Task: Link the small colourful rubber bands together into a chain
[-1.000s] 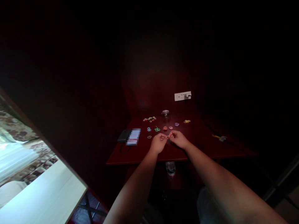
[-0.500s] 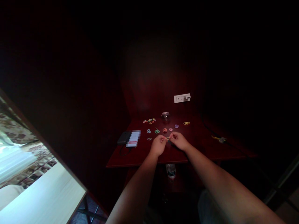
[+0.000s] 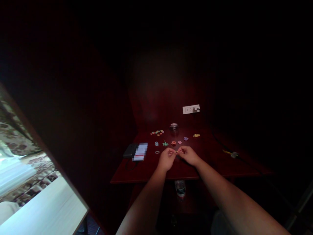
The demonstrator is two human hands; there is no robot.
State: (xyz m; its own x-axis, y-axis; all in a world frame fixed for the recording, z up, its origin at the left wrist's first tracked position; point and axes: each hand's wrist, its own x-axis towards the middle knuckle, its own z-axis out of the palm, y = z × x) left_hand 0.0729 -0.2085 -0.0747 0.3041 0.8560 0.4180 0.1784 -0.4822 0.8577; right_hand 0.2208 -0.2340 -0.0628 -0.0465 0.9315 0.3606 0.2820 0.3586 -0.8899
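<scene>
My left hand [image 3: 167, 158] and my right hand [image 3: 188, 155] meet over the dark red table [image 3: 146, 169], both pinching a small yellowish band [image 3: 176, 151] between their fingertips. Beyond my hands, small colored bands lie in groups: blue [image 3: 156, 143], green [image 3: 165, 144], orange-red [image 3: 173, 143], pink [image 3: 179, 142], purple [image 3: 186, 138] and yellow [image 3: 196, 135]. A single greyish band [image 3: 157, 152] lies left of my left hand. Farther back at the left is a mixed cluster of bands [image 3: 157, 132].
A clear jar [image 3: 174, 128] stands at the back. To the left lie a phone [image 3: 140, 152] and a black object [image 3: 130, 150]. A cable with a yellow end [image 3: 234, 155] is at the right. Below the table edge is a bottle [image 3: 180, 188]. A wall socket [image 3: 191, 109] holds a plug.
The whole view has shifted, so the table and hands appear slightly lower. Both hands still hold the yellowish band, which now looks more curved between the fingertips.
</scene>
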